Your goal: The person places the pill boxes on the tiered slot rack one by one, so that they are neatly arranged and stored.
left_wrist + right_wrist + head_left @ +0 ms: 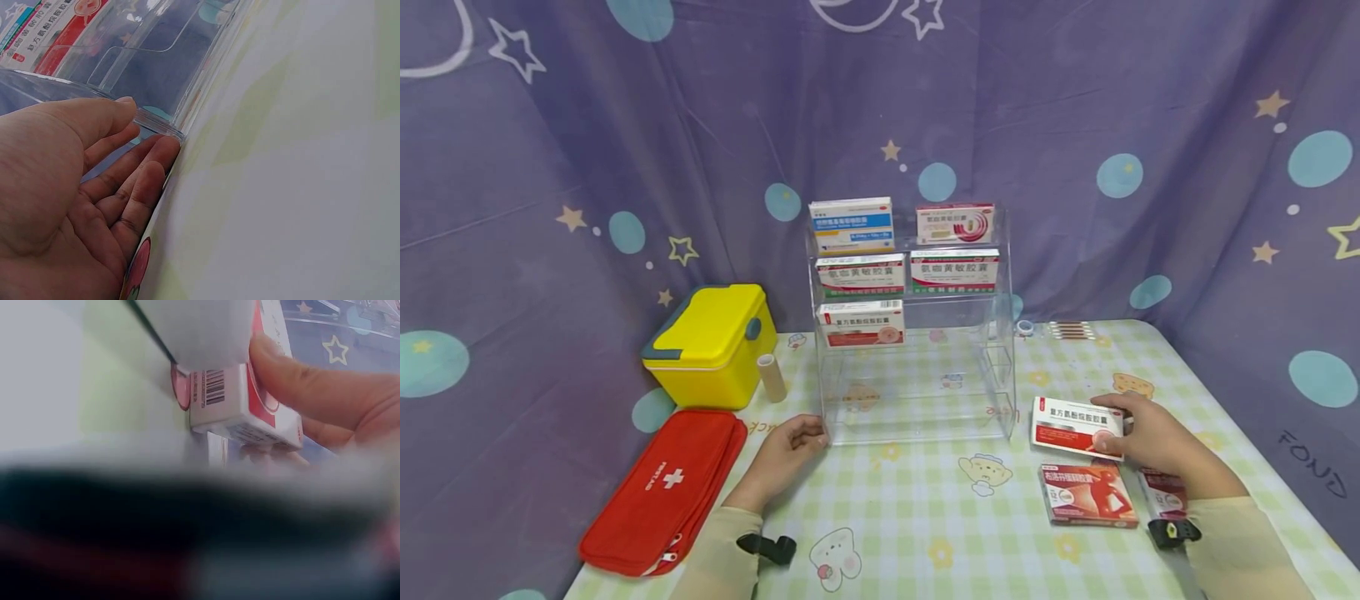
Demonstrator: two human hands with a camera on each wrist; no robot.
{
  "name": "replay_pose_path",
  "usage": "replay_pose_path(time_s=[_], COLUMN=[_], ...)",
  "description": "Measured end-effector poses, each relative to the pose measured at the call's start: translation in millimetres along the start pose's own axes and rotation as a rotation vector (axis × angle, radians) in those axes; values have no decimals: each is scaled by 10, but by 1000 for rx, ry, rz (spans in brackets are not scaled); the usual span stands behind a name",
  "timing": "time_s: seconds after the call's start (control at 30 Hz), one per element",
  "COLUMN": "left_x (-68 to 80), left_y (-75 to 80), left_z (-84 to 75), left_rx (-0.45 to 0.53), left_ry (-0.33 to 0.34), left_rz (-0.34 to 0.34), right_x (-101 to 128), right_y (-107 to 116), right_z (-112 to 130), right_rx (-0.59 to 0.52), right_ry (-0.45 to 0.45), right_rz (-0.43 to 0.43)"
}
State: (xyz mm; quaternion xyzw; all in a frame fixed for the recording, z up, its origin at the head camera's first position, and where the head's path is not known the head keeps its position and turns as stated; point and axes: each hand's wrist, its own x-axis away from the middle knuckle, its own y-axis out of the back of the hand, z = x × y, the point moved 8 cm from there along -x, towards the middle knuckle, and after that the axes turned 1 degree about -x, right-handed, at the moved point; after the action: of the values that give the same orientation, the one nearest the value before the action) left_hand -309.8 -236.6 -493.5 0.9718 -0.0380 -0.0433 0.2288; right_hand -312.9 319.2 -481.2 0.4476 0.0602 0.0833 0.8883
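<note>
I observe right hand (1153, 435) gripping red-and-white medicine box (1067, 429) | left hand (784, 457), loosely bent, touching clear rack (917, 419) at lower corner | hands apart

A green-and-white checked cloth (887, 512) is covering the table (1000, 558). At the back left a yellow case (715, 337) is standing, with a beige tube (772, 380) just beside it, and a red pouch (662, 492) is lying along the left edge. A clear rack (917, 421) is standing near the middle, its upper tiers carrying five medicine boxes (955, 272). Farther right a small tape roll (1024, 328) and some swabs (1072, 330) are lying, while nearer, two reddish cartons (1088, 496) are resting
</note>
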Motion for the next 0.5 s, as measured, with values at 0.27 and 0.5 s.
replay_pose_path(time_s=[0.27, 0.5], left_x=[7, -6], left_y=[3, -3], left_z=[-8, 18], left_rx=[0, -8], left_ry=[1, 2], left_rz=[-3, -16], right_x=[5, 2], right_y=[133, 169], right_z=[22, -18], right_rx=[25, 22], right_ry=[7, -14], right_rz=[-139, -165])
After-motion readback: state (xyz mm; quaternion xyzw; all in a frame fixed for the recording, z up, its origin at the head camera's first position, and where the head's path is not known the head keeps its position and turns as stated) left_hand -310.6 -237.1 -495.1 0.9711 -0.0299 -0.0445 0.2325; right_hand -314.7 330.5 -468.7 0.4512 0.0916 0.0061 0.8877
